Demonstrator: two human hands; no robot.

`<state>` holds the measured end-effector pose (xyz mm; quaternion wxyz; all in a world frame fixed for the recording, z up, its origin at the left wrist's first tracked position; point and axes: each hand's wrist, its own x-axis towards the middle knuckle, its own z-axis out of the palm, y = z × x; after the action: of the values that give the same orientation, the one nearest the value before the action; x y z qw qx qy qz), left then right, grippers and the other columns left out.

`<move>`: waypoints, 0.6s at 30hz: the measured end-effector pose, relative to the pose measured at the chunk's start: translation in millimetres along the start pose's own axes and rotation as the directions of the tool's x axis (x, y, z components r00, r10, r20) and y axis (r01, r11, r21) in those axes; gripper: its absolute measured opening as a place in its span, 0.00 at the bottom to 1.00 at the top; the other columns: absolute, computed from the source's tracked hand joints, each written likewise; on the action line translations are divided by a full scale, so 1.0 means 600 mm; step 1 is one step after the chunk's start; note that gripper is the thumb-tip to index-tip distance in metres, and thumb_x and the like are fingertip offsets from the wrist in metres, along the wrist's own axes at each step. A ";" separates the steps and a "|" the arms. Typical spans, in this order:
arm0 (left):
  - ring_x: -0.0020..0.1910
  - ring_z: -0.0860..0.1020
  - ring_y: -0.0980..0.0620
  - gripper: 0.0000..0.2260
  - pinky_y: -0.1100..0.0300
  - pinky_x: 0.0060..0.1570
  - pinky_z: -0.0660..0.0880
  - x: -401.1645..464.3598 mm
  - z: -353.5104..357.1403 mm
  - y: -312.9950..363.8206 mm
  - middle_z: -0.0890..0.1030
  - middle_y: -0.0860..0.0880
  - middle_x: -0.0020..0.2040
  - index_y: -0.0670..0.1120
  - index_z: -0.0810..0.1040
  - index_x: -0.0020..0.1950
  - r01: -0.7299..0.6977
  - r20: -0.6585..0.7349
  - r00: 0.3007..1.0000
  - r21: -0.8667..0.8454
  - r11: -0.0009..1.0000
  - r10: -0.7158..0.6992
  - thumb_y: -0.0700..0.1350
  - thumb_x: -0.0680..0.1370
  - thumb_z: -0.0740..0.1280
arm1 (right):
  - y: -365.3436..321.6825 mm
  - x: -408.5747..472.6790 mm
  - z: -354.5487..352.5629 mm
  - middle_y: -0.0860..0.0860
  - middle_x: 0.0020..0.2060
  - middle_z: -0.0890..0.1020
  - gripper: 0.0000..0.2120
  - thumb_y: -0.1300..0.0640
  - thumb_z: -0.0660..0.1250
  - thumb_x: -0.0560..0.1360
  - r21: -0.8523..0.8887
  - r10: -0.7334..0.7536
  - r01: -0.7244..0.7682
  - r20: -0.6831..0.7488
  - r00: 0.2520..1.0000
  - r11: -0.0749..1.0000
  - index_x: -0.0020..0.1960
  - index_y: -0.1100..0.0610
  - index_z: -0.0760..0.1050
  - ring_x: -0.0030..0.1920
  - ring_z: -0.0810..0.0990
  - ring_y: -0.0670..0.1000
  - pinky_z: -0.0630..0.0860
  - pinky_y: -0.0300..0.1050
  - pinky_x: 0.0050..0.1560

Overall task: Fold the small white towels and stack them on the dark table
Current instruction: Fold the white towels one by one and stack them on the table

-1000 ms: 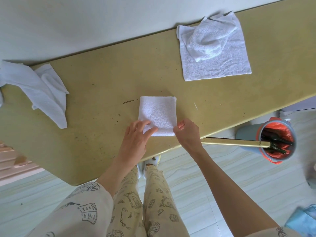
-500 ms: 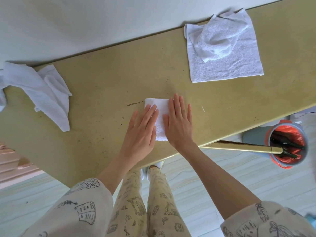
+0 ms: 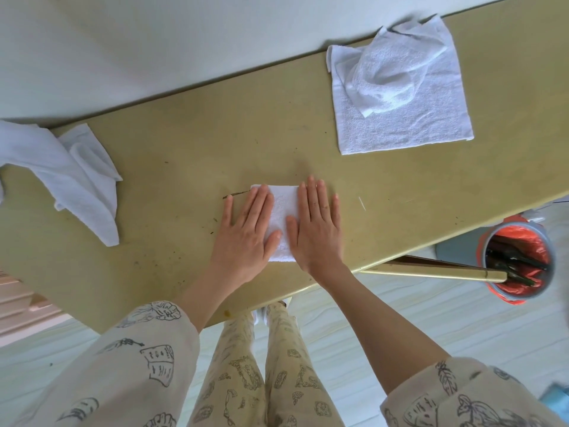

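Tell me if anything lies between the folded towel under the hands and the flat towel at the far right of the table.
Nothing visible does. The folded towel lies under the left hand and right hand, both pressed flat on it. Between it and the flat towel, which carries a crumpled towel, only bare table shows.

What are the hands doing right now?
Left hand: open, flat, pressing the folded white towel.
Right hand: open, flat, pressing the same towel.
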<state>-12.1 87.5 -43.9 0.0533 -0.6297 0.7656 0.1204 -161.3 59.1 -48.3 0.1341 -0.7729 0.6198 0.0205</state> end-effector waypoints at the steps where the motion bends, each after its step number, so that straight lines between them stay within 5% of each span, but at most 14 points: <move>1: 0.76 0.52 0.49 0.29 0.42 0.72 0.50 -0.001 -0.002 0.001 0.53 0.44 0.76 0.40 0.50 0.75 0.002 0.008 1.000 0.002 1.000 -0.002 0.56 0.80 0.46 | 0.001 -0.001 -0.005 0.56 0.76 0.51 0.29 0.47 0.40 0.78 0.006 -0.010 0.009 0.031 0.999 1.000 0.75 0.61 0.44 0.74 0.41 0.48 0.41 0.52 0.74; 5: 0.76 0.46 0.50 0.29 0.44 0.72 0.42 -0.003 -0.009 0.010 0.47 0.46 0.77 0.42 0.45 0.75 0.039 0.057 0.998 -0.020 0.999 -0.038 0.57 0.79 0.42 | 0.004 -0.006 -0.046 0.53 0.76 0.44 0.27 0.48 0.39 0.79 0.384 0.009 -0.036 0.071 0.997 0.923 0.76 0.56 0.39 0.75 0.39 0.46 0.41 0.45 0.75; 8: 0.75 0.39 0.51 0.29 0.44 0.71 0.38 -0.002 -0.010 0.013 0.37 0.48 0.75 0.44 0.37 0.75 0.055 0.086 0.995 -0.022 0.998 -0.052 0.58 0.77 0.35 | 0.002 -0.007 -0.080 0.55 0.73 0.60 0.23 0.57 0.52 0.81 0.690 0.333 -0.260 0.029 0.942 0.676 0.75 0.58 0.55 0.71 0.62 0.50 0.56 0.31 0.65; 11: 0.74 0.34 0.51 0.30 0.44 0.71 0.36 -0.001 -0.011 0.013 0.33 0.49 0.74 0.44 0.33 0.73 0.047 0.112 0.993 -0.023 0.999 -0.045 0.58 0.76 0.31 | 0.004 0.005 -0.093 0.55 0.56 0.74 0.14 0.59 0.58 0.79 0.657 0.485 -0.495 0.218 0.847 0.569 0.63 0.61 0.69 0.53 0.72 0.51 0.66 0.38 0.56; 18: 0.75 0.56 0.47 0.29 0.38 0.69 0.57 -0.021 -0.007 0.019 0.57 0.44 0.76 0.40 0.54 0.75 0.082 0.059 0.995 -0.065 0.995 -0.078 0.56 0.80 0.45 | -0.017 0.026 -0.097 0.55 0.52 0.78 0.17 0.51 0.64 0.75 0.457 0.483 -0.667 0.463 0.743 0.588 0.57 0.61 0.70 0.54 0.76 0.56 0.69 0.56 0.62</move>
<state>-20.3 100.2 -35.4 0.0582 -0.6576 0.7335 0.1615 -155.8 32.6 6.2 0.4448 -0.4315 0.7846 -0.0197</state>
